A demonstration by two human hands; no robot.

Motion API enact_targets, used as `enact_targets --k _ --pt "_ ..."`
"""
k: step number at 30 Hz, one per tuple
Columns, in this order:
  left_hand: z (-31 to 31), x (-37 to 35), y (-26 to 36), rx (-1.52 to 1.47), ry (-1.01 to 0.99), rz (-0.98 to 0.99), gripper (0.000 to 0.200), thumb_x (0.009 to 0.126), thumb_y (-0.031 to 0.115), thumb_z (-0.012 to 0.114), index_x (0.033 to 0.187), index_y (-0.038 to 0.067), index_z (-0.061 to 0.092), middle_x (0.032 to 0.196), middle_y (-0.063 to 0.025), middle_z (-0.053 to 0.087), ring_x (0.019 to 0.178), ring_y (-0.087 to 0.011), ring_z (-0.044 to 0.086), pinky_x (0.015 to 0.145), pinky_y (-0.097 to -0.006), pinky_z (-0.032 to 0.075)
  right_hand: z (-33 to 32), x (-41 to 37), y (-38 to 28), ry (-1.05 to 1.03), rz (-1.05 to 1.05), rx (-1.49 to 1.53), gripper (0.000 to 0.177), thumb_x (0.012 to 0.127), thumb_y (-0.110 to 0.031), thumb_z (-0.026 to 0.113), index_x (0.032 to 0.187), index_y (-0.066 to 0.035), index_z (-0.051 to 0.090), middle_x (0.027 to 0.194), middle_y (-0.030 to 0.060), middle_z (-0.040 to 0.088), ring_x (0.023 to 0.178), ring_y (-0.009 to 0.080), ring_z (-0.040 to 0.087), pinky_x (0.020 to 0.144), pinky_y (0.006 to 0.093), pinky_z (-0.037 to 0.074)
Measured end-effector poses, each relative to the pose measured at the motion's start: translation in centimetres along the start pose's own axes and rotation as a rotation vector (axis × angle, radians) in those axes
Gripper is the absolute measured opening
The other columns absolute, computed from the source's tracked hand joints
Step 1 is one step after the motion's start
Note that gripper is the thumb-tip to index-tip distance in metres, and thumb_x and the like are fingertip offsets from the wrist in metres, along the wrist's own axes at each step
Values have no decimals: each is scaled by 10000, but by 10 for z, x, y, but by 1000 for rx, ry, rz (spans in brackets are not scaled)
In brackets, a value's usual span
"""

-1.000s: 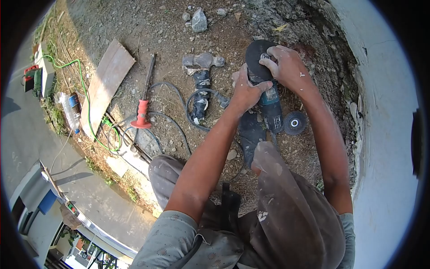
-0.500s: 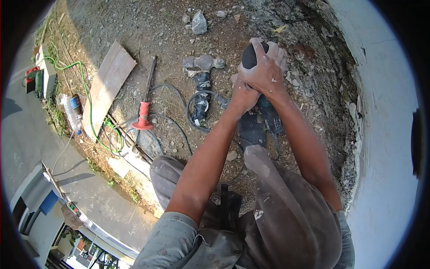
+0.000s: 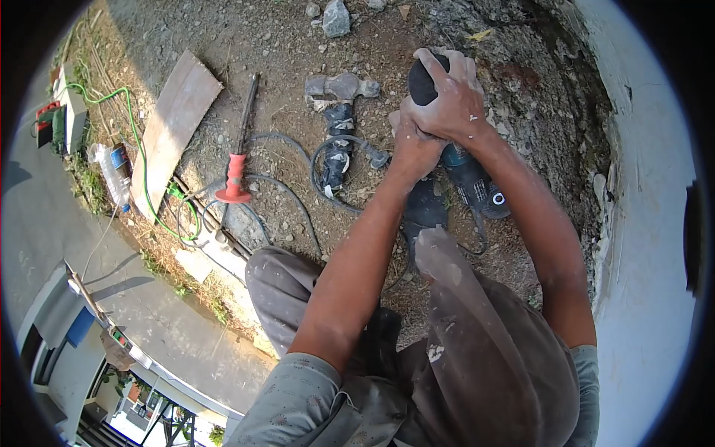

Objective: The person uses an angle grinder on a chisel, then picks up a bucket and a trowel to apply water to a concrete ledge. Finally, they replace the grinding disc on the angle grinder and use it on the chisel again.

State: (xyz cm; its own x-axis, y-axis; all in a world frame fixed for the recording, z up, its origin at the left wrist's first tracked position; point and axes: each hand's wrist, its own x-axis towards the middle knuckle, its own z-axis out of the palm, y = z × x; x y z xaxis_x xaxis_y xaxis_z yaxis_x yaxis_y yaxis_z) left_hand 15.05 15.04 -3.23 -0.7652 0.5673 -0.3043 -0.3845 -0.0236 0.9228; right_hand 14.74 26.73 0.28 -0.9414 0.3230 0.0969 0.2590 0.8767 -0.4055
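Observation:
A dark blue angle grinder (image 3: 473,182) lies on the dirt between my forearms, its rear end towards my knee. Over its front my right hand (image 3: 456,100) is closed around a round black disc (image 3: 424,80), with fingers spread across the edge. My left hand (image 3: 417,145) is closed just below, against the right hand; its fingers and what they grip are mostly hidden. A sledgehammer (image 3: 342,86) with a black-wrapped handle lies to the left. Further left is a chisel with a red grip (image 3: 235,175).
Grey cable (image 3: 302,205) loops around the hammer and chisel. A wooden board (image 3: 177,123), a green cord (image 3: 134,123) and plastic bottles (image 3: 115,175) lie at the left. Stones (image 3: 336,18) are at the top. A white wall (image 3: 648,186) rises on the right; my knees frame the bottom.
The grinder's body has swung right and shows more between my arms. Both hands remain together at the disc. The camera view has shifted slightly.

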Motion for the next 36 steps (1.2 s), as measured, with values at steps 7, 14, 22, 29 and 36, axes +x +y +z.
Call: enact_targets --k 7,14,22,29,36 --pt "-9 6 -16 286 27 -62 740 660 112 833 1311 12 495 1197 -203 550 1135 -353 559 995 -429 463 -17 18 44 -170 -562 4 802 646 -404 794 1398 -258 556 1380 204 474 1300 426 436 1072 575 362" --pt "-9 5 -4 497 54 68 602 746 111 812 1270 7 536 1123 -138 602 1032 -235 598 881 -373 512 -40 11 33 -207 -335 14 960 672 -623 797 1498 -267 460 1513 181 377 1386 414 368 1122 588 317" --pt "-9 2 4 455 12 -84 631 748 195 830 1283 40 533 1173 -154 529 1031 -256 581 894 -392 502 -57 7 13 -289 -253 -90 858 694 -407 834 1455 -180 508 1492 207 437 1414 370 373 1136 560 330" --pt "-8 3 8 389 -3 -172 825 712 228 879 1399 39 463 1225 -195 486 1139 -336 543 991 -421 464 -48 0 22 -207 157 17 388 783 -292 749 1130 -119 727 1293 127 630 1207 341 589 973 423 503" --pt "-8 3 9 361 -17 -144 826 715 219 881 1402 44 458 1216 -184 463 1129 -328 543 977 -417 477 -59 1 15 -272 182 47 267 812 -79 680 1075 -106 720 1240 98 613 1186 329 564 1011 440 475"
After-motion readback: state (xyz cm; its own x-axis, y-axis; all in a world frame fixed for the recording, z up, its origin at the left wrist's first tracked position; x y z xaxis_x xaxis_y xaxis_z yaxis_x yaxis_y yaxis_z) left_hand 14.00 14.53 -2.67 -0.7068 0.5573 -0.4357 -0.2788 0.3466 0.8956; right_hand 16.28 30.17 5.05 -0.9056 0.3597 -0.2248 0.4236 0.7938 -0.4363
